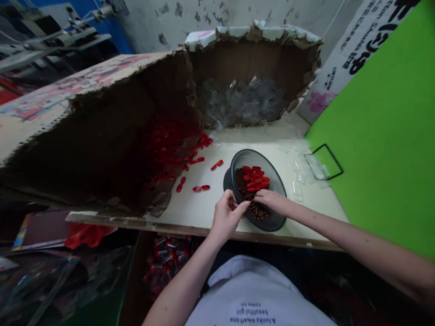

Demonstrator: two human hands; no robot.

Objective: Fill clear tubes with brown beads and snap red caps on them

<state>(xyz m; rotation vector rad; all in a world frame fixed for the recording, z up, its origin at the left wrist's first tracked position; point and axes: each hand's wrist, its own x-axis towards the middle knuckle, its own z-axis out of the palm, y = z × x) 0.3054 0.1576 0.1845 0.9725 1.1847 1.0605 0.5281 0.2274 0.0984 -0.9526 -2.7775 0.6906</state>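
We have a big torn cardboard box with red plastic pieces spilling from its mouth onto the pale table, and to its right a smaller torn box holding clear plastic pieces. Near the table's front edge sits our tilted dark bowl, brown beads and more red pieces inside; our right hand reaches in, fingertips bunched among the beads, while our left hand pinches thumb to finger at the rim, whatever is between them too small to tell.
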